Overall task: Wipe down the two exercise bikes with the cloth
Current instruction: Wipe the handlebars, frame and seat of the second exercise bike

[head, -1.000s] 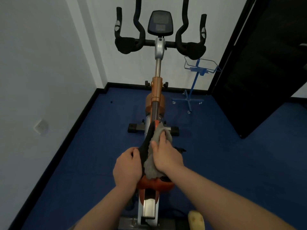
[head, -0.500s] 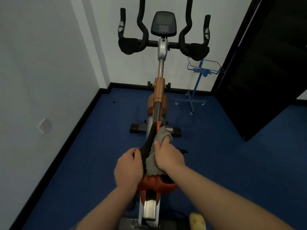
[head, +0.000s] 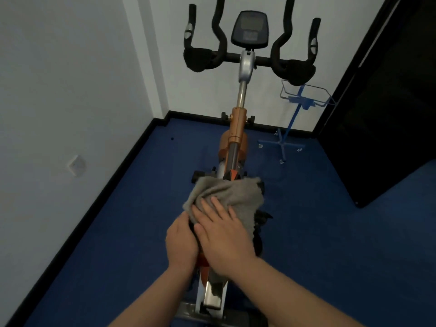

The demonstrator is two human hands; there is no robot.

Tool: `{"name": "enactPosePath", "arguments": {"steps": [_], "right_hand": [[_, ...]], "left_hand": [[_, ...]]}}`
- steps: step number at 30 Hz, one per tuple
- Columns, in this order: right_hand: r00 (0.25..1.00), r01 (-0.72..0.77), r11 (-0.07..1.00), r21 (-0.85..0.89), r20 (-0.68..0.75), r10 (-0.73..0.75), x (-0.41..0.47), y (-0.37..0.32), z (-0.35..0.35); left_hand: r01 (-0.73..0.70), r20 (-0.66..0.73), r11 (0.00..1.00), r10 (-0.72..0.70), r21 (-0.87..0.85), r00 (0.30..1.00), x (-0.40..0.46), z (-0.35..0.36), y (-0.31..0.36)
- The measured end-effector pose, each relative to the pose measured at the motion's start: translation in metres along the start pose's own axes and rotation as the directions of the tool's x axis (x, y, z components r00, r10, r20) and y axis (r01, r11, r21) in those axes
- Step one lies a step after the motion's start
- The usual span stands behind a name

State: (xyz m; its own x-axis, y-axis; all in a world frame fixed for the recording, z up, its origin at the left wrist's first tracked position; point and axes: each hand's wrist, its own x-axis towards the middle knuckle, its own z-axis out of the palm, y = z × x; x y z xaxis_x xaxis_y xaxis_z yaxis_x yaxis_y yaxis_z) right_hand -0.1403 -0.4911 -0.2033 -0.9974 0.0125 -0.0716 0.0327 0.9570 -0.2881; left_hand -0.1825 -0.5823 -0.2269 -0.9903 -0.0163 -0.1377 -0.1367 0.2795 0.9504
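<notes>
One exercise bike (head: 238,128) is in view — with one console screen (head: 249,29) and two pairs of handlebar grips (head: 191,31). One grey cloth (head: 226,194) lies over the saddle. Two hands — left hand (head: 181,241), right hand (head: 224,234). One blue wire-basket stand (head: 304,100), one wall socket (head: 76,164), one dark door (head: 387,102).

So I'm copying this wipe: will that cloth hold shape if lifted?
Probably not: the cloth drapes in folds over the seat, so likely floppy. It looks light and may slide, as the right hand presses it flat.
</notes>
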Motion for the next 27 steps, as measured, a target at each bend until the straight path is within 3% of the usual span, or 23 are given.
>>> {"name": "enactPosePath", "arguments": {"steps": [5, 8, 14, 18, 22, 27], "right_hand": [[0.955, 0.279, 0.949, 0.147, 0.059, -0.29, -0.017, 0.026, -0.002], [0.95, 0.297, 0.944, 0.142, 0.059, -0.308, 0.002, 0.04, -0.004], [0.999, 0.041, 0.991, 0.124, 0.003, -0.042, 0.073, 0.071, -0.012], [0.986, -0.147, 0.95, 0.275, -0.035, 0.163, 0.065, 0.069, -0.006], [0.931, -0.344, 0.862, 0.373, 0.018, 0.364, 0.021, 0.058, 0.003], [0.892, -0.39, 0.816, 0.428, -0.045, 0.45, -0.019, 0.041, 0.007]], "left_hand": [[0.14, 0.105, 0.957, -0.117, -0.254, 0.988, -0.021, -0.006, -0.012], [0.155, 0.129, 0.949, -0.123, -0.276, 0.984, -0.023, -0.003, -0.013], [-0.007, 0.079, 0.994, -0.002, 0.113, 0.997, -0.018, -0.004, -0.006], [-0.01, 0.092, 0.998, 0.004, 0.066, 0.996, -0.015, -0.003, -0.005], [-0.012, 0.089, 1.0, 0.01, 0.021, 0.996, -0.017, -0.003, -0.008], [-0.036, 0.129, 0.993, 0.021, 0.113, 0.991, -0.015, -0.005, -0.011]]}}
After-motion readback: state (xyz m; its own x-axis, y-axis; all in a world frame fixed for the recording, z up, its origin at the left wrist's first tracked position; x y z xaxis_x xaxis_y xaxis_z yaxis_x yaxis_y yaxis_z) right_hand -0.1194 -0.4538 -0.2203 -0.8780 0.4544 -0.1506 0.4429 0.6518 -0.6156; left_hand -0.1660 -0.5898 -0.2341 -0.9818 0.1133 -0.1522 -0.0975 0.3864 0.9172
